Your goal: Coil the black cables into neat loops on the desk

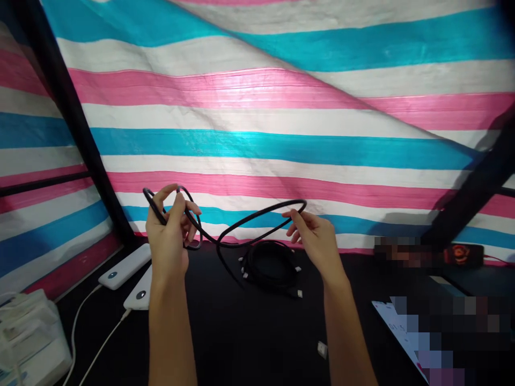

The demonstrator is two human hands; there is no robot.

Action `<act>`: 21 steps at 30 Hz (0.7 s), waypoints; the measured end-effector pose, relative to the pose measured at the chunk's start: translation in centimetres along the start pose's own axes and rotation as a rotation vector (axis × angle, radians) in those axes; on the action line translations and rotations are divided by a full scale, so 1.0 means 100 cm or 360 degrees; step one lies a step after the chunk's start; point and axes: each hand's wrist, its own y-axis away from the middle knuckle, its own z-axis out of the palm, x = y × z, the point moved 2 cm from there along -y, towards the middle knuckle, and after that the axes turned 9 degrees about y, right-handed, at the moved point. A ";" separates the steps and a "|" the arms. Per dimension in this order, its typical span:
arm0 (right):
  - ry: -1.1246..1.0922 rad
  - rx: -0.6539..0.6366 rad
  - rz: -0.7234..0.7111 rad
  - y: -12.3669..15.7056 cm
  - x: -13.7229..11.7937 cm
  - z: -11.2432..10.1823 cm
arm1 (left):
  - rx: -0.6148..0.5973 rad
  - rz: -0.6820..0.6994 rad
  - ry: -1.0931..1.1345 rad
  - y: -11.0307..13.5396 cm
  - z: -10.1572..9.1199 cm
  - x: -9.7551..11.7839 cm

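A black cable hangs in loops between my two hands, above the table. My left hand is closed round part of it, with a loop passing over the fingers and another strand below them. My right hand pinches the cable near the end of a long loop on the right. One strand of the cable dangles down in the middle. Behind and below lies a coiled bundle of black cables with several silver plugs. A single USB plug rests on the table by my right forearm.
Two white power banks with white cords lie at the left of the black table. A white box-like stack sits at the near left. At the right is a lit phone, partly blurred. A striped sheet hangs behind.
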 end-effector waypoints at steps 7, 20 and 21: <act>0.0331 -0.0241 0.0141 -0.006 0.017 0.025 | -0.0334 -0.0115 -0.0035 0.006 0.007 -0.003; 0.0509 -0.0211 -0.0190 0.024 -0.026 -0.015 | -0.0499 -0.0033 0.0053 0.014 0.022 -0.003; 0.0479 -0.0074 -0.0249 0.030 -0.035 -0.022 | -0.0509 -0.0042 0.0045 0.014 0.023 -0.003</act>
